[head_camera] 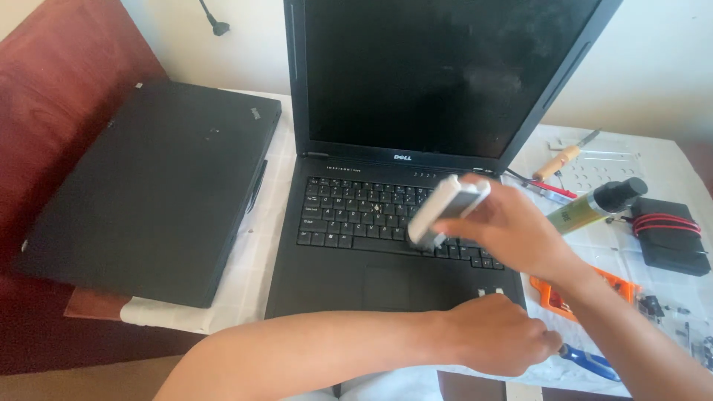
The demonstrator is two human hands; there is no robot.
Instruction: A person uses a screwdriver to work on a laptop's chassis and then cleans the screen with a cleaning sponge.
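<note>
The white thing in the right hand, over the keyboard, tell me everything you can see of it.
The white object is a small oblong block, pale grey-white, seemingly plastic, with a shinier silvery face near its upper end; motion blurs its details. It sits tilted, upper end toward the screen, lower end toward the keys of the open black laptop, hovering over the keyboard's right half; whether it touches the keys cannot be told. The right hand grips it from the right, fingers wrapped along its side. The left hand does not touch it.

Bare forearms — seemingly sleeveless, ringless.
</note>
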